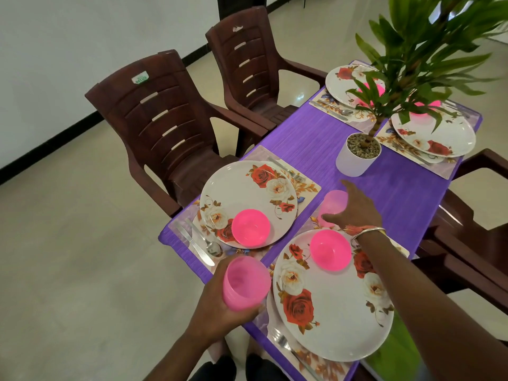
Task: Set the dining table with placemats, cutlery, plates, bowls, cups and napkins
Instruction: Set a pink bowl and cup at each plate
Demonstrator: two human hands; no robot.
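Head view: left hand (pixel 220 306) is gripping spare cups (pixel 244 281); right hand (pixel 354 210) is clasping one cup (pixel 331 202), standing it by the plate (pixel 338 320).

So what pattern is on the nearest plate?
Red and white roses on this round white plate; head view.

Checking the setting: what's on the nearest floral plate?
One round pink plastic bowl, empty, near the white floral plate's far rim. The right forearm hides the plate's right edge.
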